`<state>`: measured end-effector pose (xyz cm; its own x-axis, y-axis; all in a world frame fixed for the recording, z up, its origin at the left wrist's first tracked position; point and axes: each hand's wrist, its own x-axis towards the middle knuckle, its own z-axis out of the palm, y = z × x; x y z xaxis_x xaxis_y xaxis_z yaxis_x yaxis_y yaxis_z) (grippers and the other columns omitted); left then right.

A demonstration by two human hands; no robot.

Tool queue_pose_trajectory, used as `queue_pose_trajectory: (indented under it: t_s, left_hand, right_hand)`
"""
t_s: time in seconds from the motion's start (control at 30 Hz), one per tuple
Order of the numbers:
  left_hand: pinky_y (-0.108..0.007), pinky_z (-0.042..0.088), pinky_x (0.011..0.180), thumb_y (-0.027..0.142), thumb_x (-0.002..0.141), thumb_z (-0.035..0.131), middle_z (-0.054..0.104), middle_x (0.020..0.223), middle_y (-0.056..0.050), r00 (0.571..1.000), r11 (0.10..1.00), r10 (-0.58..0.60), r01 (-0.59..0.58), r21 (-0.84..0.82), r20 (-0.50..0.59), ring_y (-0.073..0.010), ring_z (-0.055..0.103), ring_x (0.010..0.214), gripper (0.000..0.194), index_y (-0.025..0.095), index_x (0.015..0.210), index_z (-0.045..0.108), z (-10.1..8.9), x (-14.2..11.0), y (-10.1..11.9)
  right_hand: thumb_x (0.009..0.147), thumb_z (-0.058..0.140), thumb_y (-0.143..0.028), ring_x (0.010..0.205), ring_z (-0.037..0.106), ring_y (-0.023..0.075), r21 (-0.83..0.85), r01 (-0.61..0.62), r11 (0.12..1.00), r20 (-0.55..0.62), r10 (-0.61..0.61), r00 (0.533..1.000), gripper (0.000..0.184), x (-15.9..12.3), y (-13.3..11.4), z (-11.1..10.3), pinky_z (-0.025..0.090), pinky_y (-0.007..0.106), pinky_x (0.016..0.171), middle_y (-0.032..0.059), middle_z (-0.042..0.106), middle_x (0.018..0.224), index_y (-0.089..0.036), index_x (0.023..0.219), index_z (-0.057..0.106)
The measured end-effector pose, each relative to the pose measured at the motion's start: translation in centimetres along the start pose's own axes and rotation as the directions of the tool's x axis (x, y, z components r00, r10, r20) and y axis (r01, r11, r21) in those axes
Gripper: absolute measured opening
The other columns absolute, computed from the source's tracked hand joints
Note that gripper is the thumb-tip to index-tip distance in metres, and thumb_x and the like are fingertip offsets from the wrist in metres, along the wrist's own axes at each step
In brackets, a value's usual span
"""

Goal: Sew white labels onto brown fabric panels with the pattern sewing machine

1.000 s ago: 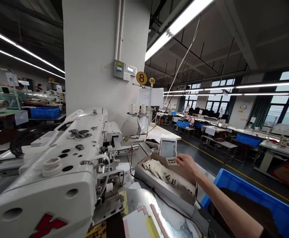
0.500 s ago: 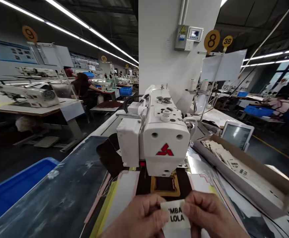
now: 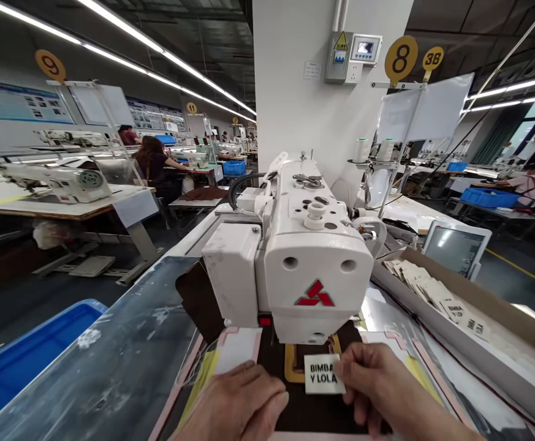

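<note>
My right hand [image 3: 372, 383] pinches a small white fabric label [image 3: 324, 373] printed "BIMBA Y LOLA" by its right edge. The label hangs just in front of the sewing machine's needle area, over a dark brown leather piece [image 3: 313, 410] in a sewing template with a yellow frame. My left hand [image 3: 237, 401] lies curled beside it, its fingertips a little apart from the label. The white industrial sewing machine head [image 3: 313, 269] stands directly beyond my hands and hides the needle. Several similar labels [image 3: 432, 300] lie in a shallow cardboard tray [image 3: 460, 361] to the right.
A blue plastic crate [image 3: 28, 367] sits at the lower left, and a tablet screen [image 3: 455, 250] stands behind the tray. Thread cones [image 3: 372, 150] stand on a stand beyond the machine. Co-workers [image 3: 154, 168] sit at other sewing stations.
The label has moved forward toward the machine, and my left hand no longer holds it. A second ago my right hand was at the tray, and the view has since swung left.
</note>
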<state>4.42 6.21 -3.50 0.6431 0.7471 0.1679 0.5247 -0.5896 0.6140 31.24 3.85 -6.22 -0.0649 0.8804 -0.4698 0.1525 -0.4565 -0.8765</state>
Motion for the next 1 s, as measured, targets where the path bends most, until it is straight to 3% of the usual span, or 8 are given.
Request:
queue_pose_trajectory:
  t_s: [0.1, 0.17, 0.23, 0.53, 0.7, 1.0]
  left_hand:
    - [-0.024, 0.053, 0.089, 0.020, 0.102, 0.052, 0.077, 0.098, 0.002, 0.927, 0.915, 0.350, -0.306, 0.263, -0.136, -0.0158, 0.071, 0.088, 0.021, 0.024, 0.103, 0.073, -0.9, 0.6, -0.6]
    - [-0.023, 0.054, 0.093, 0.019, 0.102, 0.054, 0.078, 0.106, 0.001, 0.884, 0.848, 0.449, -0.375, 0.375, -0.131, -0.0162, 0.072, 0.094, 0.019, 0.022, 0.106, 0.073, -1.2, 1.1, -0.7]
    - [-0.024, 0.055, 0.096, 0.022, 0.104, 0.053, 0.078, 0.110, -0.001, 0.871, 0.806, 0.483, -0.405, 0.432, -0.085, -0.0169, 0.072, 0.098, 0.021, 0.021, 0.109, 0.073, -1.4, 1.5, -0.9]
    - [-0.036, 0.057, 0.099, 0.030, 0.107, 0.053, 0.072, 0.134, 0.000, 0.897, 0.785, 0.440, -0.410, 0.465, 0.049, -0.0235, 0.070, 0.110, 0.032, 0.021, 0.135, 0.066, -0.5, 2.3, -1.6]
    - [-0.040, 0.052, 0.109, 0.034, 0.106, 0.058, 0.071, 0.135, 0.002, 0.899, 0.802, 0.432, -0.420, 0.426, 0.073, -0.0242, 0.067, 0.120, 0.032, 0.024, 0.136, 0.065, -0.6, 2.9, -1.8]
    - [-0.048, 0.051, 0.109, 0.040, 0.106, 0.058, 0.070, 0.137, 0.004, 0.915, 0.799, 0.372, -0.400, 0.449, 0.155, -0.0285, 0.066, 0.123, 0.033, 0.027, 0.136, 0.064, -0.6, 2.8, -2.1]
  right_hand:
    - [0.089, 0.064, -0.045, 0.045, 0.056, 0.0100, -0.055, -0.004, 0.998, -0.061, 0.001, 0.998, 0.028, 1.1, -1.2, -0.3, 0.038, 0.018, 0.035, -0.0020, 0.064, 0.066, -0.020, 0.078, 0.055]
    - [0.090, 0.061, -0.038, 0.042, 0.055, 0.0091, -0.082, -0.010, 0.997, -0.059, 0.005, 0.998, 0.023, 1.7, -1.8, -0.2, 0.037, 0.017, 0.033, -0.0019, 0.064, 0.064, -0.019, 0.078, 0.057]
    - [0.091, 0.059, -0.033, 0.040, 0.054, 0.0087, -0.117, -0.014, 0.993, -0.048, 0.009, 0.999, 0.021, 2.1, -2.3, 0.0, 0.037, 0.016, 0.033, -0.0014, 0.064, 0.063, -0.019, 0.076, 0.058]
    - [0.091, 0.056, -0.026, 0.040, 0.056, 0.0088, -0.242, 0.038, 0.970, 0.009, -0.037, 0.999, 0.020, 2.4, -2.8, 0.3, 0.040, 0.015, 0.034, -0.0035, 0.062, 0.060, -0.019, 0.072, 0.056]
    - [0.090, 0.055, -0.026, 0.041, 0.057, 0.0098, -0.289, 0.054, 0.956, 0.031, -0.047, 0.998, 0.023, 2.5, -2.9, -0.2, 0.043, 0.016, 0.035, -0.0038, 0.061, 0.057, -0.020, 0.068, 0.055]
    - [0.089, 0.057, -0.022, 0.045, 0.060, 0.0100, -0.350, 0.065, 0.934, 0.076, -0.041, 0.996, 0.017, 2.5, -4.0, -0.8, 0.044, 0.015, 0.037, -0.0038, 0.062, 0.057, -0.019, 0.072, 0.058]
